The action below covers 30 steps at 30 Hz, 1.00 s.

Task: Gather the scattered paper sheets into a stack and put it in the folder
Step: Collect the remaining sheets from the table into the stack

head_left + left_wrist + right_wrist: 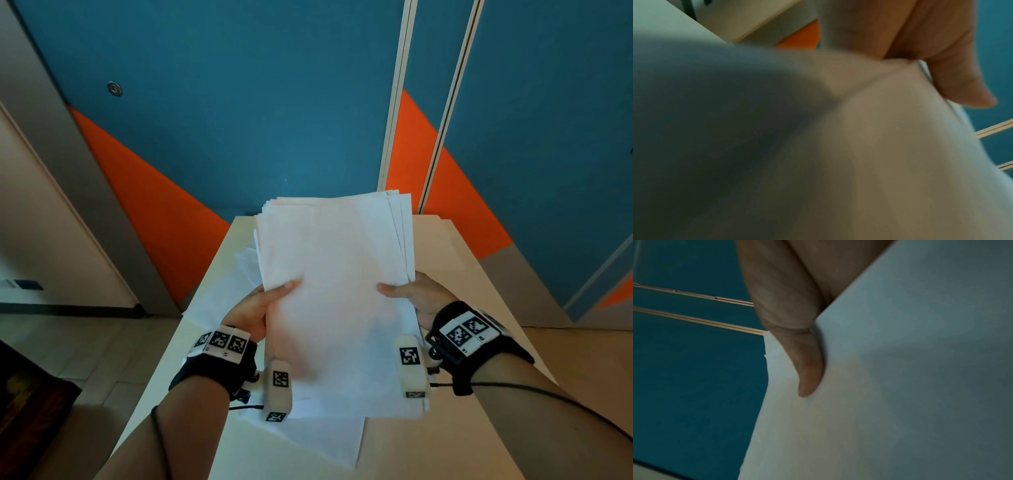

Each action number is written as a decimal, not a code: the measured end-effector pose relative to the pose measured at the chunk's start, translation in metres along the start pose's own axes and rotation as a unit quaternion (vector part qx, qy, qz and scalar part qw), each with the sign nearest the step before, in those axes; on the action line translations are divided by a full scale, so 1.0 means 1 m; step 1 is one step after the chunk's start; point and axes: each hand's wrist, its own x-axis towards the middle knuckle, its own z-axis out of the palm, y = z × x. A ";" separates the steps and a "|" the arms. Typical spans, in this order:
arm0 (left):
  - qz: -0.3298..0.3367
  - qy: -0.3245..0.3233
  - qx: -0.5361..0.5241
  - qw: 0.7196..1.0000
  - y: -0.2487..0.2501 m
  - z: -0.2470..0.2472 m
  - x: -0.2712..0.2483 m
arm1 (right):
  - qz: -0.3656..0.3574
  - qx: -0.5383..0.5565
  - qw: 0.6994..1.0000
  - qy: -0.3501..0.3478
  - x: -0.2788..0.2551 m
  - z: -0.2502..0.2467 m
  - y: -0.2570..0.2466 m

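Head view: stack held up off the tabletop, centre of frame, tilted away from the camera. Left hand grips its left edge, thumb on the top sheet; right hand grips the right edge the same way. Top edges of the stack are fanned at the upper right, so the sheets aren't squared. More loose sheets lie on the tabletop, showing under the stack at lower centre and to the left. Can't make out a folder for certain; a pale flat rectangle at the right of the tabletop may be one, too washed out to tell. Left wrist view: blurred, paper fills most of the frame, thumb at upper right pressed onto the sheet edge, so the left hand is pinching the stack. Right wrist view: thumb at upper centre lies flat along the paper face, paper fills the right half, blue wall at left; the right hand is clamped on the stack too. Judgement: gathering step, partway done. Next move likely calls for tapping the stack's edges on the tabletop to align them, then picking up the leftover sheets before anything goes in a folder.
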 end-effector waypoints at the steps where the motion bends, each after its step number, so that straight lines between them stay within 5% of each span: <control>1: -0.005 -0.006 0.013 1.000 0.000 -0.003 -0.001 | -0.007 0.006 1.000 -0.005 0.001 0.002 -0.001; 12: 0.066 0.119 0.060 0.989 0.007 -0.020 -0.005 | -0.086 -0.082 0.993 -0.026 0.003 0.038 -0.024; 17: 0.035 0.105 0.010 0.994 0.011 -0.048 -0.009 | -0.113 -0.123 0.985 -0.038 0.011 0.064 -0.028; 24: 0.111 0.274 0.126 0.947 0.010 -0.081 0.000 | -0.093 -0.161 0.977 -0.102 0.027 0.089 -0.022; 27: 0.116 0.341 0.116 0.926 0.013 -0.106 0.004 | -0.067 -0.107 0.992 -0.018 0.046 0.072 -0.020; 30: 0.101 0.372 0.099 0.917 0.012 -0.130 0.008 | -0.035 -0.231 0.967 0.102 0.072 0.051 0.007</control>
